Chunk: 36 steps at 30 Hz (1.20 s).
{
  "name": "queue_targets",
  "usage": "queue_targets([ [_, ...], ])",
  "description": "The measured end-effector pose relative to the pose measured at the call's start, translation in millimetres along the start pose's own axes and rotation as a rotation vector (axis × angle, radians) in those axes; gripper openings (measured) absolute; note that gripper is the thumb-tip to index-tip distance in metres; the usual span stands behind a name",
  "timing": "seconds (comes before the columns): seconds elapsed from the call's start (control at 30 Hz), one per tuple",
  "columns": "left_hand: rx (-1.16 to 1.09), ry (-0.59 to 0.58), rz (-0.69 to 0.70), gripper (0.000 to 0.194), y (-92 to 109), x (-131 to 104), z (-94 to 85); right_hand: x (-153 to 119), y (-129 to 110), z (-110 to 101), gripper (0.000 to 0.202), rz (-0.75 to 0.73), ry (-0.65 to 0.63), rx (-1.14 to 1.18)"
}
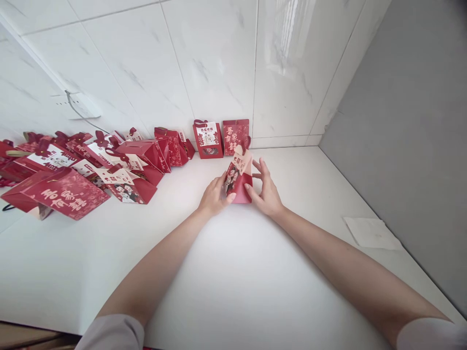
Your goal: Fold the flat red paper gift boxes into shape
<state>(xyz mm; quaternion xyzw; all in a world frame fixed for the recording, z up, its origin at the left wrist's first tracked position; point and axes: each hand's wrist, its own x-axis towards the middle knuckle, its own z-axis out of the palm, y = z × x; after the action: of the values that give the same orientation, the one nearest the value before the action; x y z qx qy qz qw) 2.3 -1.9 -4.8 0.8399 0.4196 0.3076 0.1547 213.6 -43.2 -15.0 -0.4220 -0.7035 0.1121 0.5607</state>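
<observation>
Between my left grip (216,195), clamped on its side, and right grip (252,176), spread with thumb touching, the box (240,185) at the bench (241,272) seems light, creasable card, best held by its lower edges.

"吾家有囍" on rear bag (236,136), front-left bag (68,193)

Surroundings: we are logging the white table (237,291) and its borders.
We are seeing a grey-veined tiled wall (219,63) rising behind, light glinting at its upper right. A white power outlet (83,109) is sitting at left, a thin grey cable (89,122) trailing down across it. A grey panel (408,136) is bordering the right side; a white sheet (370,233) is lying flat beside it.
</observation>
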Motion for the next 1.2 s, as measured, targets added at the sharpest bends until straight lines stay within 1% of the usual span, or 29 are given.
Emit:
queue_targets([
  [0.1, 0.080, -0.023, 0.130, 0.093, 6, -1, 0.5, 0, -2, 0, 0.074, -0.045, 0.098, -0.060],
  [0.2, 0.079, -0.046, 0.186, 0.091, 7, -1, 0.7, 1, -8, -2, 0.067, -0.093, 0.160, -0.078],
  [0.33, 0.062, -0.049, 0.195, 0.091, 5, -1, 0.6, 3, -16, -2, 0.061, -0.075, 0.203, -0.035],
  [0.5, 0.060, -0.043, 0.200, 0.090, 6, 0, 0.3, 3, -16, 0, 0.050, -0.022, 0.251, -0.014],
  [0.73, 0.103, -0.045, 0.206, 0.091, 7, 0, -1.9, 5, -17, -1, 0.036, 0.046, 0.265, 0.027],
  [0.9, 0.129, -0.045, 0.204, 0.091, 8, 0, -3.1, 10, -13, -6, 0.026, 0.035, 0.298, 0.023],
  [1.0, 0.131, -0.024, 0.199, 0.088, 8, 0, -2.3, 12, -12, -8, 0.029, 0.016, 0.274, 0.008],
  [1.13, 0.121, -0.004, 0.188, 0.084, 7, 0, -1.3, 12, -14, -6, 0.050, -0.016, 0.164, 0.017],
  [1.2, 0.117, -0.007, 0.184, 0.083, 6, 0, -1.5, 11, -17, -4, 0.054, -0.012, 0.126, 0.041],
])
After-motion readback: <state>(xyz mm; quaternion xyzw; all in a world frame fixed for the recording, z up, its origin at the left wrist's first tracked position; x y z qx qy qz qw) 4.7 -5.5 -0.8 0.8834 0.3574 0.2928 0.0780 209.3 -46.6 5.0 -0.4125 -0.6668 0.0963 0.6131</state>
